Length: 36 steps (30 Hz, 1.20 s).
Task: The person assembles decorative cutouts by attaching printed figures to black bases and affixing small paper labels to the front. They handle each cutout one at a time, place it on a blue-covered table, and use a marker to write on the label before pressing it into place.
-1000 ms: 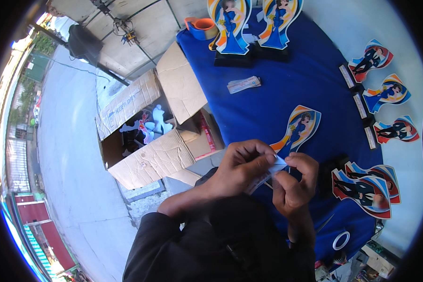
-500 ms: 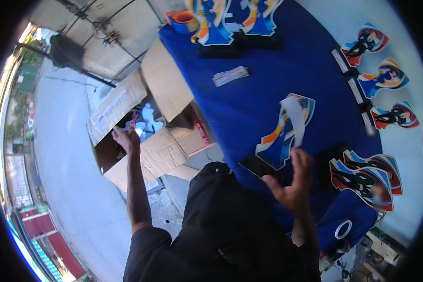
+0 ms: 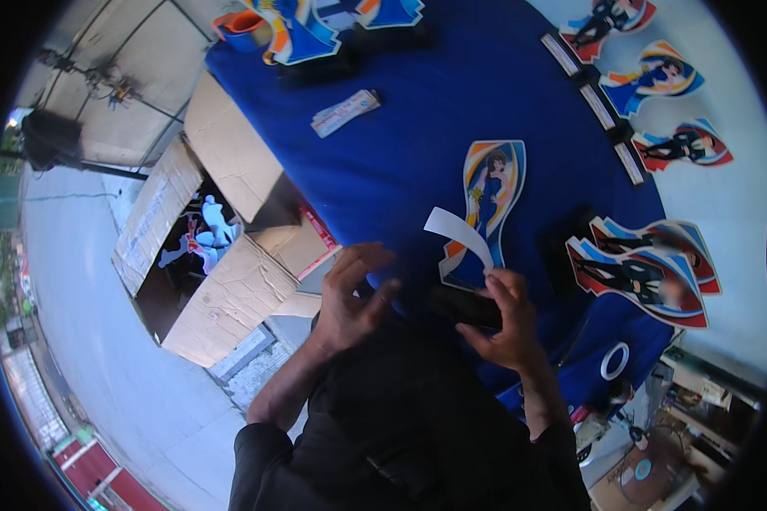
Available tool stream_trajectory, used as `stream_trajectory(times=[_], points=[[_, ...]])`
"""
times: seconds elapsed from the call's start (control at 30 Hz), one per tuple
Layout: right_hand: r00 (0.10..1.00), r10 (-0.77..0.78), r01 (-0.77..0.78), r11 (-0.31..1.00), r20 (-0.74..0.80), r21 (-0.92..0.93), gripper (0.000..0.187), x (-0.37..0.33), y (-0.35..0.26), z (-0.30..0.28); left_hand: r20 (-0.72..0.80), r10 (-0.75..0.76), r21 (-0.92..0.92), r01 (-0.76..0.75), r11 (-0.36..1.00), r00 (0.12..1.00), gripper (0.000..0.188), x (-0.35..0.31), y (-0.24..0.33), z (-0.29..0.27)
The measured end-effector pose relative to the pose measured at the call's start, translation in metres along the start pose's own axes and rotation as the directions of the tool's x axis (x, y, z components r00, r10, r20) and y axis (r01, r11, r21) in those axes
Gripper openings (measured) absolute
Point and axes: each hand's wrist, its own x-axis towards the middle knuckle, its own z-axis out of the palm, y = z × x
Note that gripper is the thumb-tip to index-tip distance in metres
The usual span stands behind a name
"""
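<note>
A curved white strip [image 3: 462, 230] is pinched at its lower end by my right hand [image 3: 513, 322], above the blue tablecloth. Just beyond the strip is a flat trophy-shaped cutout [image 3: 496, 183] printed with a figure in a blue dress, its lower part partly covered by the strip. At its near end, beside my right fingers, sits a black base [image 3: 462, 307]. My left hand [image 3: 349, 302] hovers at the table's near left edge, fingers apart and nothing visible in it.
To the left stands an open cardboard box [image 3: 256, 285] holding several cutouts [image 3: 217, 223]. A small stack of printed strips [image 3: 346, 112] lies on the blue cloth [image 3: 409, 94]. More standing cutouts [image 3: 639, 277] line the right side, near a white tape roll [image 3: 614, 361].
My left hand has come away from the cardboard box to the table edge. The white strip, held in my right hand, has swung leftward, uncovering the cutout's figure. The whole view has shifted.
</note>
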Motion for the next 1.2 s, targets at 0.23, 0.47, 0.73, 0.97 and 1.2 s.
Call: stream_trajectory(times=[0.23, 0.47, 0.73, 0.97, 1.2], points=[[0.934, 0.156, -0.097, 0.977, -0.322, 0.192, 0.037, -0.01, -0.016, -0.015, 0.03, 0.075, -0.092, -0.072, 0.993, 0.997, 0.04, 0.016, 0.031, 0.023], [0.907, 0.354, -0.157, 0.787, -0.228, 0.597, 0.017, -0.018, -0.02, -0.012, 0.095, 0.088, -0.194, -0.068, 0.979, 0.992, 0.03, 0.02, 0.041, 0.031], [0.865, 0.499, -0.188, 0.409, -0.046, 0.893, 0.016, -0.026, -0.014, -0.017, 0.09, -0.175, -0.227, 0.192, 0.955, 0.98, 0.018, 0.016, 0.042, 0.04], [0.856, 0.516, -0.275, 0.389, 0.04, 0.879, 0.017, -0.028, -0.011, -0.026, 0.209, -0.132, -0.291, 0.19, 0.938, 0.969, 0.015, 0.016, 0.038, 0.036], [0.868, 0.489, -0.295, 0.378, 0.081, 0.878, 0.017, -0.026, -0.011, -0.027, 0.188, -0.248, -0.272, 0.293, 0.917, 0.95, 0.012, 0.011, 0.041, 0.042]])
